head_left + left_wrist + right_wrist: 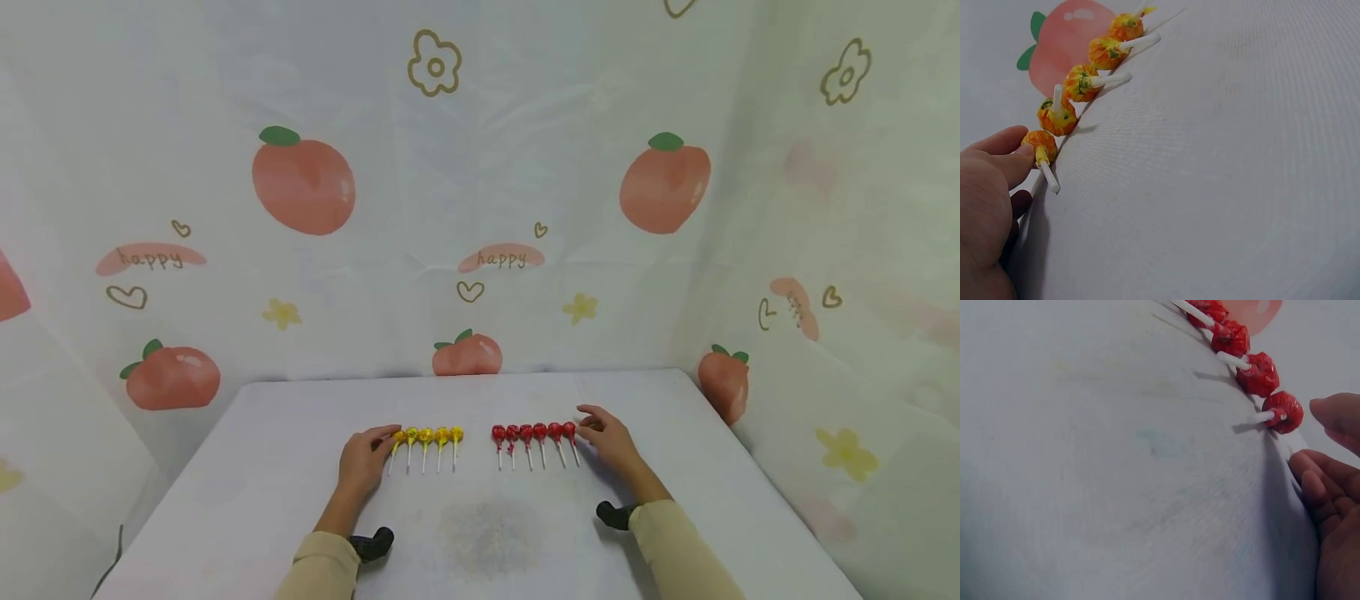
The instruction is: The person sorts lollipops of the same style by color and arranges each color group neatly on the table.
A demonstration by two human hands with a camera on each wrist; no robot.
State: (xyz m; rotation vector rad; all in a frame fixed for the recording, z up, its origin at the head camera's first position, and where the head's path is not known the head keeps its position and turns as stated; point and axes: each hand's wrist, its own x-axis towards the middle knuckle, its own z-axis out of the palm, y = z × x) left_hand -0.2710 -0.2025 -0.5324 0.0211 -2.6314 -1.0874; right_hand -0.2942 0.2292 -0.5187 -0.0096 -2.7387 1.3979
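Several yellow-wrapped lollipops (426, 436) lie in a row on the table, white sticks toward me. At the left end of that row my left hand (362, 458) pinches the head of the outermost yellow lollipop (1041, 147) between thumb and index finger. To the right is a second row, of red-wrapped lollipops (527, 434), with sticks also pointing my way. Beside its right end is my right hand (611, 437), fingers spread and holding nothing. In the right wrist view a small gap separates its fingers from the outermost red lollipop (1284, 412).
The white table (300, 500) carries a greyish smudge (491, 533) in front of the rows. A white printed backdrop (480, 167) rises behind and beside the table. Black wrist mounts (372, 544) stick out from both cuffs.
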